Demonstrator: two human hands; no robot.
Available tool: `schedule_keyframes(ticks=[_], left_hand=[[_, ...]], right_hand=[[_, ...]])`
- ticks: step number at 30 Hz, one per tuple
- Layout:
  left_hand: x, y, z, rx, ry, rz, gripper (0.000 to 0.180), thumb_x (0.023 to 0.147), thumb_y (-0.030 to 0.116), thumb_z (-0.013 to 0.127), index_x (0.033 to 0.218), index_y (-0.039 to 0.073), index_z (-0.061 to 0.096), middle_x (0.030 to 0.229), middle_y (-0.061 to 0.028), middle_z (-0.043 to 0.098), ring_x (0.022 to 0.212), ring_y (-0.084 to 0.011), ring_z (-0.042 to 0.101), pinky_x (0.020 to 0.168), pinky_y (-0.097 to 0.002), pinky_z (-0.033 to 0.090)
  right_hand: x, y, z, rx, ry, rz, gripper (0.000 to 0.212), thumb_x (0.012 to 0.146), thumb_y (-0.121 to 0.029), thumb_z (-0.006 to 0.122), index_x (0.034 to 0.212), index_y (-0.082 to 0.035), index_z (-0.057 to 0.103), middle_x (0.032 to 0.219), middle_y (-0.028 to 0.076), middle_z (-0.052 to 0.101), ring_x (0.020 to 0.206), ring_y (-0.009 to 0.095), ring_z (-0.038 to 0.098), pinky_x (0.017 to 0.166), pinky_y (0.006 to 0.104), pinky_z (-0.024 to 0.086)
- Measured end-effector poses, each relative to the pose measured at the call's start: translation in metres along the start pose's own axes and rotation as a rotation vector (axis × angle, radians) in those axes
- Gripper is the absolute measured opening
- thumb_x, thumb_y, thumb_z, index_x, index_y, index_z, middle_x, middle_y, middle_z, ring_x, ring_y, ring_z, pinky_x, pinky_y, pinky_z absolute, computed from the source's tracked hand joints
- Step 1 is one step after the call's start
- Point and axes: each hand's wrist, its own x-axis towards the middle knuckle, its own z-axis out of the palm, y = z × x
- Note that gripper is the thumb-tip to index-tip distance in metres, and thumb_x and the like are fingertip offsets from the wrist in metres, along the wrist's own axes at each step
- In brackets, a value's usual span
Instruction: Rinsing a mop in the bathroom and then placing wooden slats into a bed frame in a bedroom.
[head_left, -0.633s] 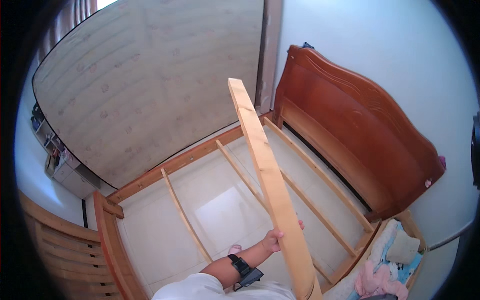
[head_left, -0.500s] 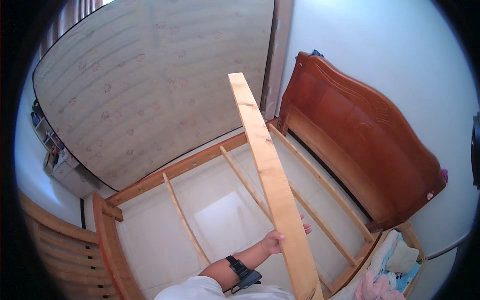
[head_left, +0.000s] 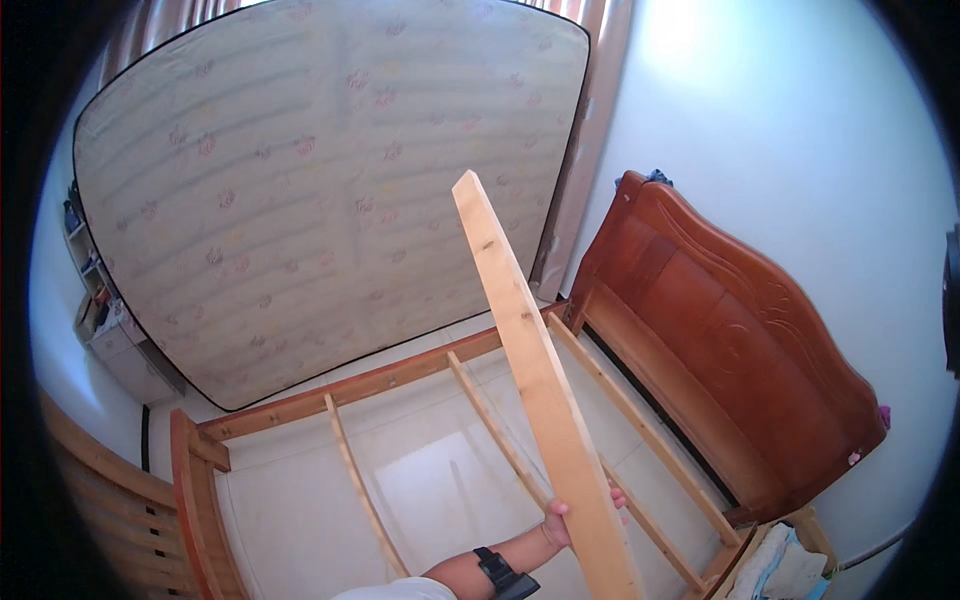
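Note:
My left hand (head_left: 558, 522) is closed round a long pale wooden plank (head_left: 530, 350). The thumb lies at the plank's left edge, while fingertips show past its right edge. Tilted upward, the plank's far end stands in front of the upright mattress and its near end runs out of the lower edge. Beneath it is a wooden bed frame (head_left: 365, 386), with several narrow slats (head_left: 497, 430) crossing between its sides. A black device is strapped to my left forearm. My right hand is out of sight.
A large patterned mattress (head_left: 330, 200) stands on edge beyond the frame. On the right, a red-brown headboard (head_left: 700, 350) leans near the white wall. Slatted wooden furniture (head_left: 110, 510) stands at left, and bedding (head_left: 780, 565) lies at lower right. Pale floor tiles (head_left: 430, 480) show between the slats.
The view has tilted upward, so the room sits lower in the picture. My left hand keeps its hold on the plank, whose top now leans slightly more to the left.

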Motion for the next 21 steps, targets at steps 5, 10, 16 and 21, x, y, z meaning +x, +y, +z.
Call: schedule_keyframes(ticks=[5, 10, 16, 21], left_hand=[[0.008, 0.018, -0.001, -0.026, -0.122, 0.02, 0.073, 0.055, 0.03, 0.062, 0.118, 0.005, 0.036, 0.114, -0.0116, 0.044, 0.11, -0.0261, 0.041, 0.096, -0.0535, 0.026], [0.006, 0.029, 0.015, 0.241, 0.464, -0.076, 0.045, 0.068, 0.026, 0.061, 0.105, 0.005, 0.046, 0.1, -0.009, 0.052, 0.094, -0.0221, 0.051, 0.09, -0.0378, 0.038], [-0.006, 0.039, 0.002, 0.411, 0.591, 0.016, 0.034, 0.078, 0.016, 0.055, 0.107, 0.005, 0.042, 0.105, -0.0063, 0.05, 0.097, -0.0165, 0.049, 0.084, -0.0335, 0.038], [-0.005, 0.055, -0.004, 0.546, 0.537, 0.175, 0.046, 0.077, 0.016, 0.06, 0.113, 0.005, 0.035, 0.105, -0.0064, 0.05, 0.099, -0.0164, 0.048, 0.087, -0.0315, 0.037]], right_hand=[[0.007, -0.01, 0.002, 0.046, -0.03, 0.027, 0.039, 0.076, -0.022, 0.057, 0.109, -0.003, 0.048, 0.09, 0.02, 0.057, 0.083, 0.031, 0.054, 0.072, 0.0388, 0.043], [0.0, -0.012, -0.004, 0.12, -0.073, 0.056, 0.04, 0.076, -0.023, 0.057, 0.11, -0.003, 0.049, 0.09, 0.019, 0.057, 0.084, 0.03, 0.054, 0.072, 0.038, 0.043], [0.001, -0.008, -0.015, 0.15, -0.108, 0.098, 0.039, 0.077, -0.024, 0.057, 0.109, -0.003, 0.049, 0.092, 0.019, 0.057, 0.085, 0.029, 0.054, 0.073, 0.0369, 0.043], [0.007, -0.002, -0.013, 0.173, -0.192, 0.143, 0.039, 0.077, -0.025, 0.056, 0.108, -0.002, 0.05, 0.092, 0.019, 0.058, 0.086, 0.027, 0.054, 0.073, 0.0359, 0.043]])
